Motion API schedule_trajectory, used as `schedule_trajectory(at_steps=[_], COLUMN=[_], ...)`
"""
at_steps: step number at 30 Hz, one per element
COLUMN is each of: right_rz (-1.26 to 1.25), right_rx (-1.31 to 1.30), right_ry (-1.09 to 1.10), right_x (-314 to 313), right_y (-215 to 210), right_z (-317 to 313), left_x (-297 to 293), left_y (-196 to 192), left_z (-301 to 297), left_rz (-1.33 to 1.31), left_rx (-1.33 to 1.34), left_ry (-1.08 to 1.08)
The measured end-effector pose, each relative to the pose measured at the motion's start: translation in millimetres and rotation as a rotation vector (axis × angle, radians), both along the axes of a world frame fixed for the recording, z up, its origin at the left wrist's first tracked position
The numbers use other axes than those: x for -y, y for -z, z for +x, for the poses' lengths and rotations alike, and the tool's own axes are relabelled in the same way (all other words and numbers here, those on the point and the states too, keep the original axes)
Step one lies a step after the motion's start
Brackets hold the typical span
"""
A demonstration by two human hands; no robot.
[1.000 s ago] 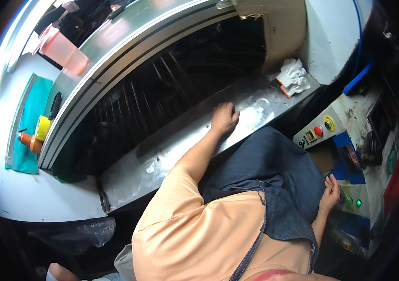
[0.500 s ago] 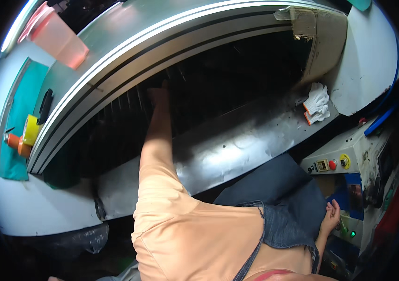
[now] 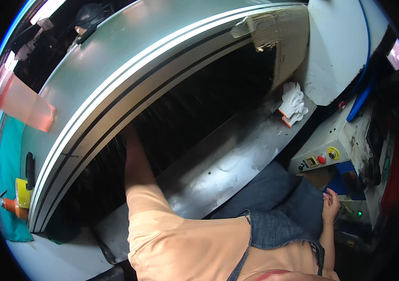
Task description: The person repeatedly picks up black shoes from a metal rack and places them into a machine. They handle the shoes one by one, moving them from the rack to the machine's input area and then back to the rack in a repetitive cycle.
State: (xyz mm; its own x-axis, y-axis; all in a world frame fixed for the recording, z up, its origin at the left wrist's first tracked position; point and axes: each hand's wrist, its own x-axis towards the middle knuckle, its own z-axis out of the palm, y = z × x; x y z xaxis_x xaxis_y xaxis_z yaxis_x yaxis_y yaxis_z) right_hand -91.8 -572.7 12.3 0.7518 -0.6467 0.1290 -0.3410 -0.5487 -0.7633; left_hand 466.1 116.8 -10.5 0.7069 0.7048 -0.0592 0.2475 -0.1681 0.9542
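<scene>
My left forearm (image 3: pixel 137 161) reaches into the dark opening of a large machine, beneath its striped metal edge (image 3: pixel 115 100). The hand at its end fades into shadow, so its fingers and anything in them are hidden. Thin pale streaks show in the dark around it. At the lower right, my right hand (image 3: pixel 331 205) is beside the grey control box (image 3: pixel 323 152), with fingers loosely bent, somewhat apart and nothing visible in them. A dented metal ledge (image 3: pixel 225 175) runs along the near side of the opening.
White work gloves (image 3: pixel 293 105) lie on the ledge's right end, near a piece of cardboard (image 3: pixel 291 44). A pinkish plastic cup (image 3: pixel 25 100) and a yellow tape roll (image 3: pixel 22 192) are at left. The control box has a red button (image 3: pixel 321 159). A person (image 3: pixel 87 23) appears far back.
The whole view has turned and shifted. My left hand, dimly visible before, is now lost in the shadow close to the striped edge. My right hand remains by the control box.
</scene>
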Motion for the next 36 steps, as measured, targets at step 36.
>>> schedule_trajectory(at_steps=[36], right_rz=[0.219], right_rx=[0.18], right_ry=[-0.414], right_x=[-54.4], right_y=[-109.7], right_z=[-81.3], left_x=[507.7], left_y=[-173.1], left_z=[-398.9], left_rz=[-1.368], left_rx=[-0.263], left_ry=[1.146])
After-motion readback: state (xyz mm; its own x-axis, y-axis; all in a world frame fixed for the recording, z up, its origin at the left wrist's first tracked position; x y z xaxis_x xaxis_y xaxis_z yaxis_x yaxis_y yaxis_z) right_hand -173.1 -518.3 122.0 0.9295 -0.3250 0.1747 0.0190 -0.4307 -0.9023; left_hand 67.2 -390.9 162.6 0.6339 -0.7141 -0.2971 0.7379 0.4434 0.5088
